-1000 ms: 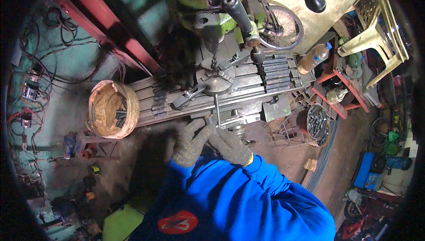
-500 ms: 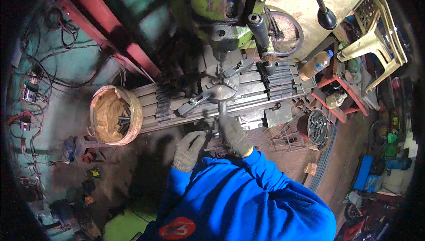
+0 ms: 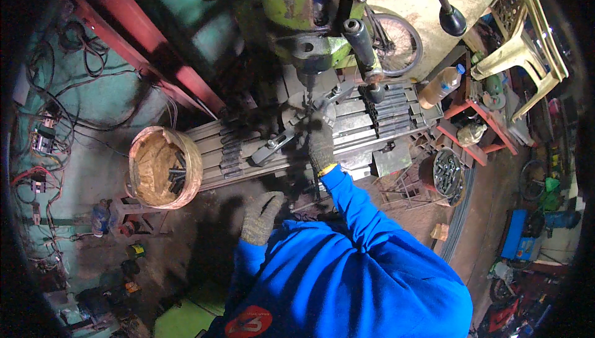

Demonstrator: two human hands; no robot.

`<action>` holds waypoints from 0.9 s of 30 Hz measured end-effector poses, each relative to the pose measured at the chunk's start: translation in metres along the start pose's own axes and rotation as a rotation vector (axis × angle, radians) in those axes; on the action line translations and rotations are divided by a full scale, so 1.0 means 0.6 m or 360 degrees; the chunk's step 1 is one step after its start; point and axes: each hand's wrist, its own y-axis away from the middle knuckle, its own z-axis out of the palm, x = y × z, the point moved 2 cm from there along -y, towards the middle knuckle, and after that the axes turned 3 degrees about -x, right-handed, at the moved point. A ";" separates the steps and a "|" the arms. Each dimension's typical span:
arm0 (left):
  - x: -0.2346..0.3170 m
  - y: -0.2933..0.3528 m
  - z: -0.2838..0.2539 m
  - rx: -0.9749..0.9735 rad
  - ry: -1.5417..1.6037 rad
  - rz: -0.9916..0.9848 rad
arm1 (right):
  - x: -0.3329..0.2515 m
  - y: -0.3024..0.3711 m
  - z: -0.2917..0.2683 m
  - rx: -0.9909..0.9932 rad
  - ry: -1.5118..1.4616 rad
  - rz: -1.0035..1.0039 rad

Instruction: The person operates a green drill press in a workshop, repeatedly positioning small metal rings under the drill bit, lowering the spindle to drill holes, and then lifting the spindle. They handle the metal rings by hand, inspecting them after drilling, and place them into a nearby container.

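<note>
A green drill press (image 3: pixel 310 46) stands in front of me, its drill bit (image 3: pixel 309 87) pointing down over a round chuck (image 3: pixel 328 113) clamped to the slotted table. My right hand (image 3: pixel 321 142), in a grey knit glove, reaches over the chuck's near side, just under the bit. Its fingers look closed at the chuck's middle; what they hold is hidden by shadow and blur. Close to my body, short of the table edge, my gloved left hand (image 3: pixel 261 217) hangs with fingers extended and nothing visible in it. A clamp bar (image 3: pixel 273 146) lies left of the right hand.
Dark rods (image 3: pixel 390 111) line the table's right part, shorter ones (image 3: pixel 232 152) its left. A round tub (image 3: pixel 195 164) with dark pieces stands left; a bucket of metal parts (image 3: pixel 447 173) right. A bottle (image 3: pixel 443 87) stands at the table's right end, near a plastic chair (image 3: pixel 527 65).
My right hand has moved forward from the table's near edge onto the chuck, covering the grey rod-like shape seen there before. My left hand has barely moved.
</note>
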 end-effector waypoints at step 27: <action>0.058 0.021 0.023 -0.0061 -0.0064 -0.0012 | -0.084 0.000 -0.006 -0.0330 0.0423 -0.0038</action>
